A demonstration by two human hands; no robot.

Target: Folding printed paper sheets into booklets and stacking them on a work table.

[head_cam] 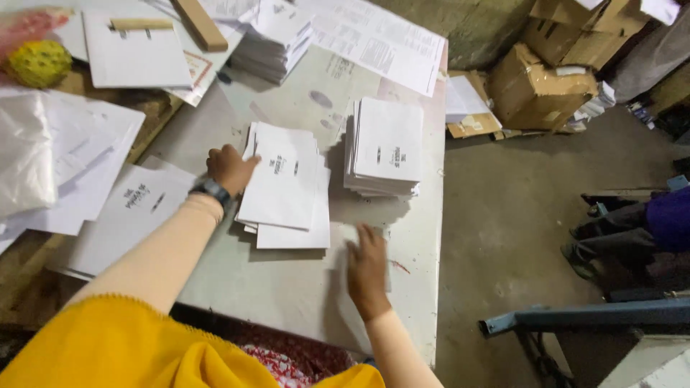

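From the head camera, the left hand [228, 169] rests with fingers curled against the left edge of a loose stack of white sheets [286, 188] on the grey tabletop [287, 287]; it seems to be steadying or squaring the stack rather than gripping it, and a watch [210, 190] sits on that wrist. The stack's long axis runs away from the person, tipped slightly rightward, with its printed marks reading sideways. The sheets lie fanned, the lower ones poking out at the near end. The right hand [368, 264] lies flat and open on the bare tabletop just right of the stack's near corner, holding nothing. A neater, taller pile [388, 147] stands just beside it to the right, likewise lengthwise. More paper [129, 208] lies left.
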